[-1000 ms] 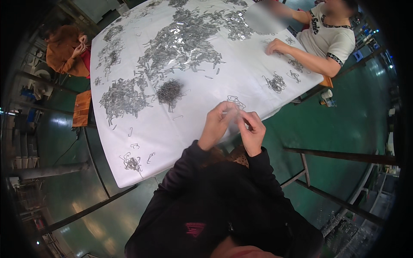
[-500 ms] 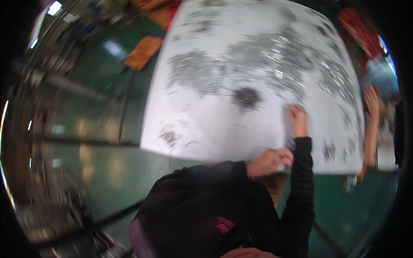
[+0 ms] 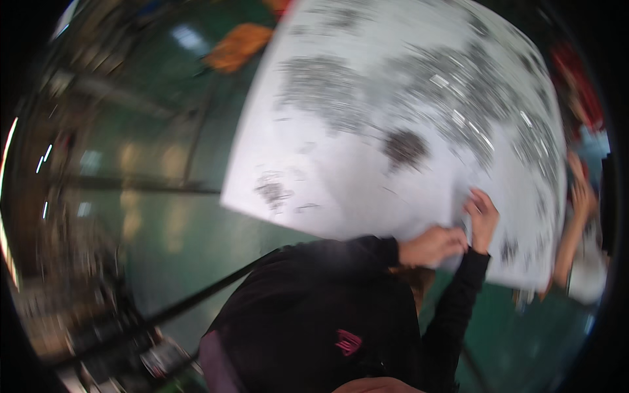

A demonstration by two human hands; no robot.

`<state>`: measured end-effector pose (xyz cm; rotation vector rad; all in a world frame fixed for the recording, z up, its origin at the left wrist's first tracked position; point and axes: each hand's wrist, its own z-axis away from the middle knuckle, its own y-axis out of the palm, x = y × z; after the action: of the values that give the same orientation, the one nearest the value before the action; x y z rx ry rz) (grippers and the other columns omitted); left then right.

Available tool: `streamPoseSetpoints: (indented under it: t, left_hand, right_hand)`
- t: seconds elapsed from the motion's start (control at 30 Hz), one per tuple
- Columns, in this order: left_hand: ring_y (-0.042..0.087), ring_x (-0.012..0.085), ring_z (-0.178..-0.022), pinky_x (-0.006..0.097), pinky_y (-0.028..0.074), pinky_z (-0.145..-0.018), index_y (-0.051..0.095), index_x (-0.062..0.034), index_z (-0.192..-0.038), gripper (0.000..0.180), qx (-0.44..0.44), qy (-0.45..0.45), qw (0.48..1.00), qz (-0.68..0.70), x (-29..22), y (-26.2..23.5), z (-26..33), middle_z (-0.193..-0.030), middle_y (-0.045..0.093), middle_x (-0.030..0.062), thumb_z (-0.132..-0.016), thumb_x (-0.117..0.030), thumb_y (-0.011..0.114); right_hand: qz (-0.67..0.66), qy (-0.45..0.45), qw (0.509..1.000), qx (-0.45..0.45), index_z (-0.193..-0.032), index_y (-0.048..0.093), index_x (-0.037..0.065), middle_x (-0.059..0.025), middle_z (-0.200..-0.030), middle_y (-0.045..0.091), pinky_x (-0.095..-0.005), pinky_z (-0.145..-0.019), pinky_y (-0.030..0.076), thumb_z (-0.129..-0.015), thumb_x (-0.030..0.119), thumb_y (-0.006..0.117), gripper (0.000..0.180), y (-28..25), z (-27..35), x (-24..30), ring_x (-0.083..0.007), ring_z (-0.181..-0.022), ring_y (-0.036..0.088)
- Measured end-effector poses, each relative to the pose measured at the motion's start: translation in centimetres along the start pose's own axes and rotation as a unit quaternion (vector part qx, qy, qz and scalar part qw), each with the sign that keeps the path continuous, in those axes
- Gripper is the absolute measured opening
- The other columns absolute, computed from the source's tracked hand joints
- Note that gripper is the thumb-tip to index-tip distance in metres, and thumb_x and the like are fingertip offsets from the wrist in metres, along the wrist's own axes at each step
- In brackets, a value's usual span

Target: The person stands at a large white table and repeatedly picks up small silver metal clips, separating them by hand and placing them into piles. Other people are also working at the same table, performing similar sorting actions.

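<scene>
A white-covered table (image 3: 354, 203) carries a wide spread of small, thin grey metallic pieces (image 3: 458, 92), too blurred to name. A darker round heap (image 3: 405, 148) of small pieces lies on the near side of that spread. At the table's near edge my left hand (image 3: 434, 245) is closed with fingers together; whatever they hold is hidden. My right hand (image 3: 482, 219) is just right of it and slightly farther in, over the white surface. Its fingers are curled toward the thumb, and anything between them is too small and smeared to make out.
A small scatter of dark pieces (image 3: 272, 190) lies near the table's left corner. At the right edge is another person's hand (image 3: 582, 193). An orange cloth-like thing (image 3: 239, 48) is beyond the table's left side, above the green floor (image 3: 190, 229).
My right hand has drawn back from the spread of metallic pieces toward my left hand. The whole view has shifted and tilted; my left hand stays by the near edge.
</scene>
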<state>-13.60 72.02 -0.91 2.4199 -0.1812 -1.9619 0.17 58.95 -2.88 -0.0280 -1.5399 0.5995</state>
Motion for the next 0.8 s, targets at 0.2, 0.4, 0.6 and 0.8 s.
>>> streamPoseSetpoints:
  t: [0.2, 0.4, 0.6, 0.8]
  left_hand:
    - [0.067, 0.0187, -0.088, 0.031, 0.05, -0.078, 0.062, 0.0008, -0.097, 0.014, 0.07, -0.005, 0.996, -0.063, 0.3, 3.5, -1.6, -0.09, 0.068, 0.0125, -0.09, -0.012, 0.062]
    - [0.068, 0.0226, -0.084, 0.033, 0.051, -0.073, 0.057, 0.0005, -0.1, 0.012, 0.178, -0.026, 0.983, -0.044, -1.3, 7.5, -2.0, -0.09, 0.067, 0.0138, -0.092, -0.009, 0.058]
    - [0.066, 0.029, -0.085, 0.036, 0.051, -0.072, 0.058, -0.0009, -0.099, 0.013, 0.16, 0.052, 0.982, -0.091, -1.3, 9.6, -1.5, -0.09, 0.066, 0.0143, -0.089, -0.009, 0.061]
    - [0.065, 0.0308, -0.086, 0.037, 0.05, -0.074, 0.06, -0.0014, -0.098, 0.014, 0.17, 0.043, 0.981, -0.079, -1.6, 10.1, -0.9, -0.091, 0.066, 0.0147, -0.088, -0.011, 0.063]
  right_hand:
    - [-0.241, 0.03, 0.958, -0.154, -0.107, 0.068, -0.003, -0.0063, -0.088, 0.067, -0.0224, -0.071, 0.049, -0.083, -0.006, 0.063, 0.025, -4.2, 11.3, 1.2, -0.0104, -0.078, 0.062]
    - [-0.134, 0.024, 0.94, -0.312, -0.11, 0.067, -0.002, -0.0071, -0.093, 0.067, -0.025, -0.078, 0.052, -0.082, -0.008, 0.065, 0.029, -6.1, 17.8, 2.9, -0.0114, -0.085, 0.062]
    - [-0.187, -0.008, 0.916, -0.354, -0.113, 0.062, -0.007, -0.0125, -0.092, 0.069, -0.0293, -0.078, 0.054, -0.083, -0.009, 0.063, 0.029, -7.1, 20.9, 2.6, -0.0172, -0.083, 0.066]
    - [-0.2, -0.021, 0.898, -0.392, -0.108, 0.063, -0.008, -0.0127, -0.088, 0.068, -0.0282, -0.073, 0.054, -0.083, -0.008, 0.064, 0.026, -6.3, 21.9, 2.3, -0.0172, -0.075, 0.066]
